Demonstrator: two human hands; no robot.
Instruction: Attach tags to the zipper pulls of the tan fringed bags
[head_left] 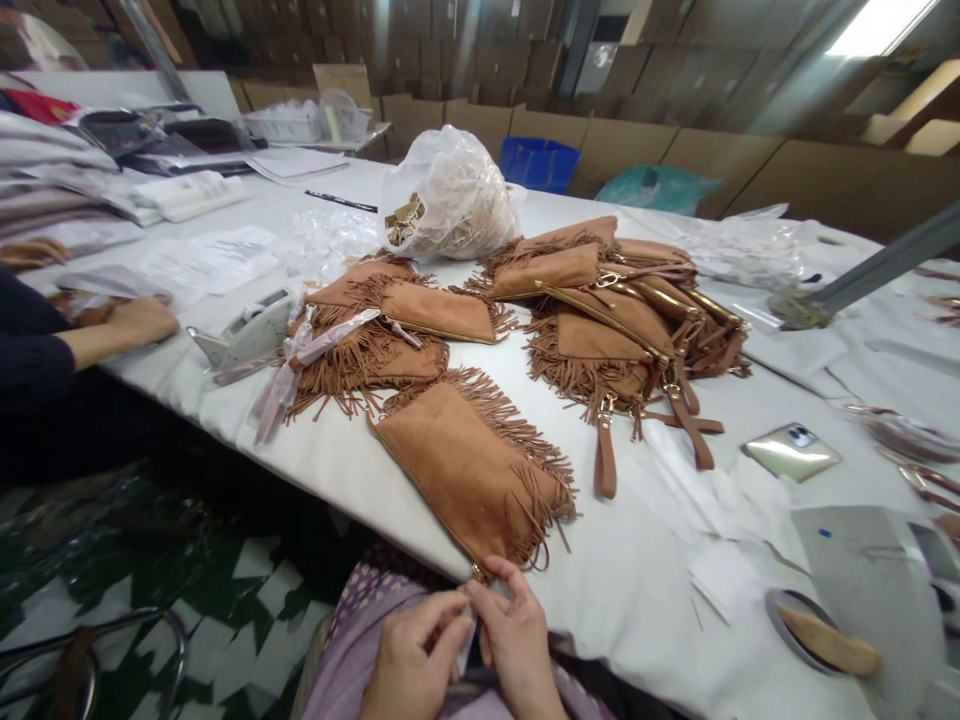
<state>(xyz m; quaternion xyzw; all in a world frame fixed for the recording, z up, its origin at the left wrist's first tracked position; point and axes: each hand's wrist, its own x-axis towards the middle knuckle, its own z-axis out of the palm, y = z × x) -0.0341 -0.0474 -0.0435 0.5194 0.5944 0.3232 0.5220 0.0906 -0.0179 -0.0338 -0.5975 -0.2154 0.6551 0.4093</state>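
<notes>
A brown suede pouch (pixel 457 460) with fringe lies at the table's front edge, its zipper side toward me. At its near corner is a small metal clasp (pixel 478 572). Just below, my left hand (pixel 420 650) and my right hand (pixel 517 630) meet over my lap, fingers pinched on a narrow pale strip (pixel 466 645). My fingers hide most of it, and whether a strap lies inside cannot be made out. My right fingertips are close by the clasp. Beyond lies a pile of fringed pouches (pixel 439 312), one with a wrapped strap (pixel 315 350).
More pouches with loose wrist straps (pixel 605 455) are stacked to the right. A stuffed plastic bag (pixel 450 195) stands behind. Tape dispensers (pixel 251 325) (pixel 870 580) sit left and right; a phone (pixel 791 450) lies at right. A co-worker's hand (pixel 142 320) rests at left.
</notes>
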